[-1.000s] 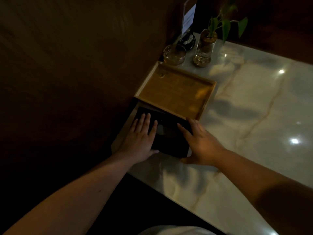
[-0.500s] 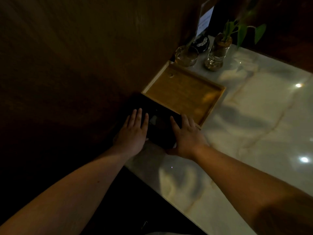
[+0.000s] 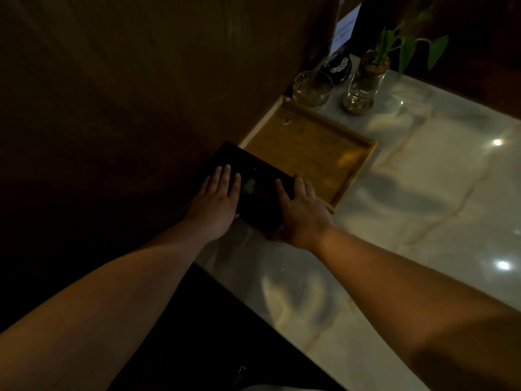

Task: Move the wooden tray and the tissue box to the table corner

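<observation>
A dark flat tissue box (image 3: 253, 187) lies at the near left corner of the marble table (image 3: 423, 221), against the wooden wall. My left hand (image 3: 217, 204) rests on its left end and my right hand (image 3: 301, 213) grips its right end, fingers on top. Just beyond it, touching its far edge, sits the empty wooden tray (image 3: 313, 153), also along the wall.
Behind the tray stand a glass ashtray (image 3: 311, 90), a glass vase with a green plant (image 3: 363, 83), a dark round object (image 3: 339, 67) and an upright sign holder (image 3: 342, 29). A brown wooden wall (image 3: 141, 94) borders the table's left side.
Both hands have pushed the tissue box leftward and slightly away, toward the wall; it now sits tight against the tray. The view has shifted left.
</observation>
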